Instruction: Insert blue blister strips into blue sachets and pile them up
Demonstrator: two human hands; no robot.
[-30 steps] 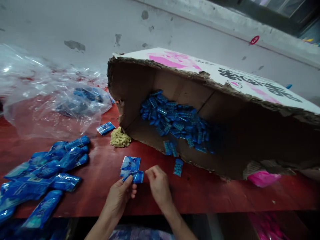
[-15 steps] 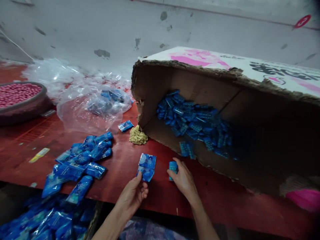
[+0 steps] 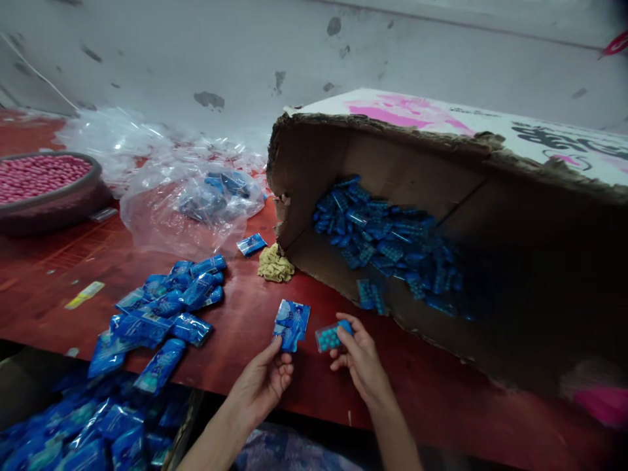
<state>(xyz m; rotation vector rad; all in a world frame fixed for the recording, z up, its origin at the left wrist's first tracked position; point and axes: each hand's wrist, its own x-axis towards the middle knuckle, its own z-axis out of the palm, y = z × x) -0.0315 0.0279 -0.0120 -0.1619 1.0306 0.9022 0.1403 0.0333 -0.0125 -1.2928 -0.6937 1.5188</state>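
My left hand pinches the lower edge of a blue printed wrapper, which looks flat and creased across the middle. To its right, my right hand grips the blue-capped end of a small clear candy container filled with turquoise balls. The container is tilted on its side, its clear end toward the wrapper, a small gap between them. Left of my hands lies a pile of blue wrapped packs on the red table.
A torn-edged cardboard box lies on its side at the right, with many blue containers inside. Yellow putty-like stuff sits at its corner. Clear plastic bags and a bowl of pink balls stand left. More blue packs fill a bin below.
My right hand has turned the container from upright to lying sideways, its clear end now toward the left. The wrapper stays in my left hand. The view has shifted slightly.
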